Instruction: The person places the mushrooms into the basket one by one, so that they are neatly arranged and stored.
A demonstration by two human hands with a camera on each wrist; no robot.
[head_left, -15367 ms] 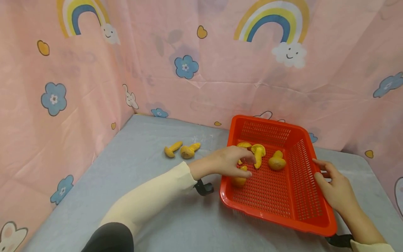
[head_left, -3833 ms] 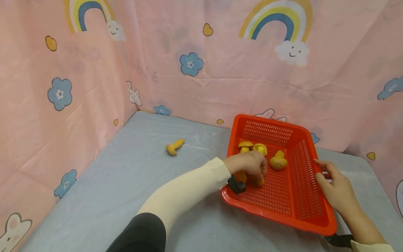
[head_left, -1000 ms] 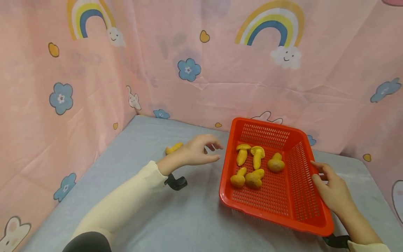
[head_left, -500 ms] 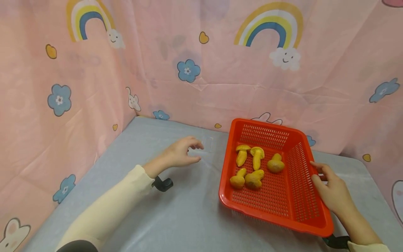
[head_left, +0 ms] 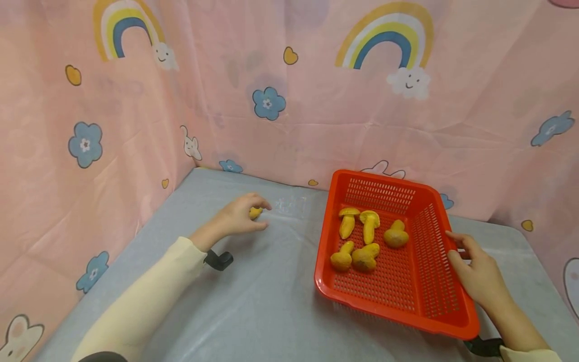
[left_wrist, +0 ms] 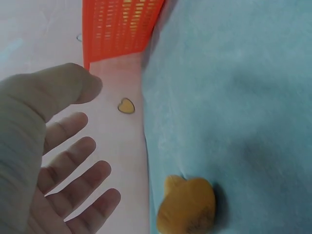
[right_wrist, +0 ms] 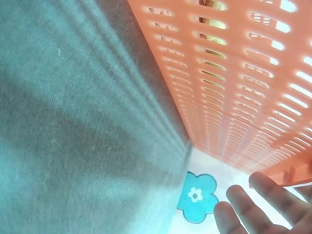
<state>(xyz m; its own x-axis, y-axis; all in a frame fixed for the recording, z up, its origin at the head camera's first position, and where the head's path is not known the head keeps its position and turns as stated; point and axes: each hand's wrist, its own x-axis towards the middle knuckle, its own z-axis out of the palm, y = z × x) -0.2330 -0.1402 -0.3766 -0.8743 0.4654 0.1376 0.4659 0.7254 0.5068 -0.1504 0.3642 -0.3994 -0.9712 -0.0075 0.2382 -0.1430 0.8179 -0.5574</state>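
Note:
My left hand [head_left: 235,216] hovers over the table at the left, thumb and fingers spread apart with nothing between them. Partly hidden behind it lies a single yellow mushroom [head_left: 255,212]; the left wrist view shows this mushroom [left_wrist: 187,207] on the cloth, apart from the fingertips [left_wrist: 108,197]. My right hand [head_left: 479,271] holds the right rim of a red plastic basket [head_left: 398,319]. In the right wrist view its fingers [right_wrist: 243,200] are by the slotted outer wall. Several yellow mushrooms lie inside the basket, among them one [head_left: 396,234] set apart toward the right.
A grey-blue cloth covers the table [head_left: 271,301]. Behind and to the left hangs a pink patterned curtain [head_left: 217,65]. The basket stands on the right half of the table, its far end close to the curtain.
Since 3.8 seconds ago the left hand has left the basket, leaving a mushroom there, and moved left to the mushroom on the table. The right hand stays on the rim.

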